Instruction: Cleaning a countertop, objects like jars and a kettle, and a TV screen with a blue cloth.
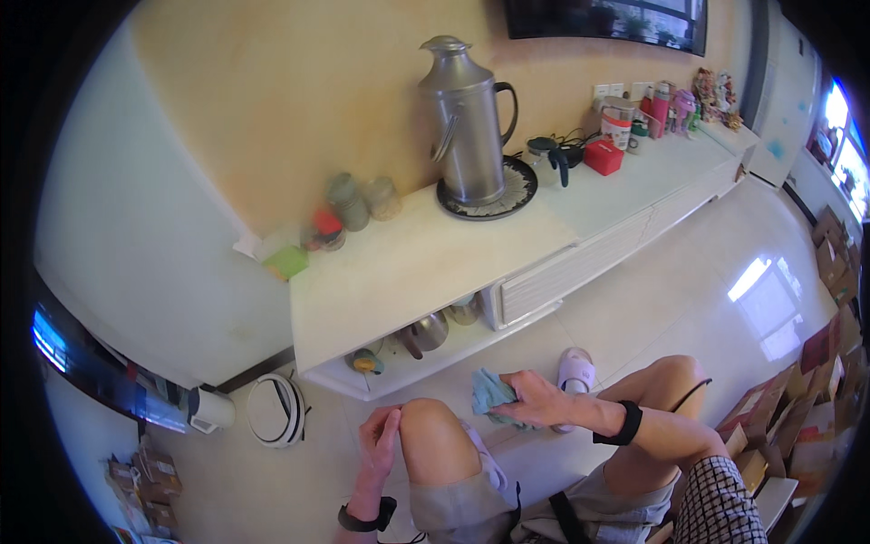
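A crumpled light-blue cloth is gripped in my right hand, which is above the floor in front of the low white cabinet. My left hand rests against the side of my bent knee, its fingers curled, with nothing seen in it. On the cabinet top a tall metal thermos jug with a black handle stands on a round dark patterned tray. In the open lower shelf are a metal kettle, a second pot and a small blue-and-yellow item.
Blurred jars and a green box stand at the cabinet's left end. A glass pot, a red box and bottles stand farther right. A robot vacuum sits on the floor; cardboard boxes are piled at right.
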Demonstrator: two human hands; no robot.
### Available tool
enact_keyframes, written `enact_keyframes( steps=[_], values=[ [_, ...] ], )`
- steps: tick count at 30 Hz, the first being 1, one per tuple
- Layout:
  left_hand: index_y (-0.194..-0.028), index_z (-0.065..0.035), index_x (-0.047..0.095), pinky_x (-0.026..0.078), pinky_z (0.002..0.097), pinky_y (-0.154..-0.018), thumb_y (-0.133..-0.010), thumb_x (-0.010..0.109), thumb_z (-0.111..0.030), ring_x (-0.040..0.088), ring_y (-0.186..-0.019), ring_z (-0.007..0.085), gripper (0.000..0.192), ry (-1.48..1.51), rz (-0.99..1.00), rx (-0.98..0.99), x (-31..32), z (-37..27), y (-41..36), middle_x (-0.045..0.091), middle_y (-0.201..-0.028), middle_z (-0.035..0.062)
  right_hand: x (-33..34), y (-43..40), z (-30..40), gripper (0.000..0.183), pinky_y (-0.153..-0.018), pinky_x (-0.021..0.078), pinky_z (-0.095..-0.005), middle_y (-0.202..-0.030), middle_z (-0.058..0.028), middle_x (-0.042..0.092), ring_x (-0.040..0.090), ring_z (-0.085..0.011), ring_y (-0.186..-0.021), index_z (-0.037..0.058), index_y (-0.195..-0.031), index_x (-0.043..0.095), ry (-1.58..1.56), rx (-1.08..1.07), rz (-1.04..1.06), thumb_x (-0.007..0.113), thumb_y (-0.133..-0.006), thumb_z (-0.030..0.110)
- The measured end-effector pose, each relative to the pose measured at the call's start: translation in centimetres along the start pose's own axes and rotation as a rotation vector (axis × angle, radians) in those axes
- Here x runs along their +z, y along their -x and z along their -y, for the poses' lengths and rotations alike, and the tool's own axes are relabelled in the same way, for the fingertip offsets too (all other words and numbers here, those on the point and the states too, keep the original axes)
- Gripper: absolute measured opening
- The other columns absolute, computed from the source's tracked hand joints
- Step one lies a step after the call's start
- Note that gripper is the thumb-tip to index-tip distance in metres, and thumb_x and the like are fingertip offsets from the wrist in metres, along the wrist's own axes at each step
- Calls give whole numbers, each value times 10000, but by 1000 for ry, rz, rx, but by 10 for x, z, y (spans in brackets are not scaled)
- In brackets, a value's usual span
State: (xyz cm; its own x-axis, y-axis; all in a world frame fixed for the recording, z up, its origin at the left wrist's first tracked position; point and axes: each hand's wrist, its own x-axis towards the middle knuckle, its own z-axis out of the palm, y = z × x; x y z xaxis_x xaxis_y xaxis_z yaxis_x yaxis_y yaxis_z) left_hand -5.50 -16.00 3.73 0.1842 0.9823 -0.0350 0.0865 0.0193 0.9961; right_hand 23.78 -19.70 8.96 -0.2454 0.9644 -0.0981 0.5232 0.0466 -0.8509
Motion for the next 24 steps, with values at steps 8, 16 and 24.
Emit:
enact_keyframes(
  steps=[8, 16, 24],
  values=[
    [-936, -23, 674, 473, 367, -843, -663, 766, -165, 607, -910, 293, 322, -700, 200, 500, 36, -50, -8, 647, -975, 125, -3, 9, 16, 368, -700, 480, -464, -773, -239, 612, 596, -429, -789, -3, -944, 594, 34, -132, -43, 681, -739, 289],
    [-764, -104, 656, 453, 366, -800, -630, 742, -165, 607, -855, 260, 170, -1089, 526, 499, 58, -47, -49, 659, -850, 41, 31, 33, -33, 291, -670, 487, -469, -730, -201, 607, 623, -378, -755, -1, -903, 592, -69, -166, -86, 670, -671, 157],
    [-824, -69, 671, 448, 372, -848, -704, 719, -152, 616, -909, 281, 154, -1058, 687, 279, 59, -43, -99, 666, -899, 91, -3, 20, -50, 439, -711, 439, -389, -884, -139, 571, 567, -298, -785, 8, -1100, 548, 75, -239, -129, 683, -713, 166]
  ],
)
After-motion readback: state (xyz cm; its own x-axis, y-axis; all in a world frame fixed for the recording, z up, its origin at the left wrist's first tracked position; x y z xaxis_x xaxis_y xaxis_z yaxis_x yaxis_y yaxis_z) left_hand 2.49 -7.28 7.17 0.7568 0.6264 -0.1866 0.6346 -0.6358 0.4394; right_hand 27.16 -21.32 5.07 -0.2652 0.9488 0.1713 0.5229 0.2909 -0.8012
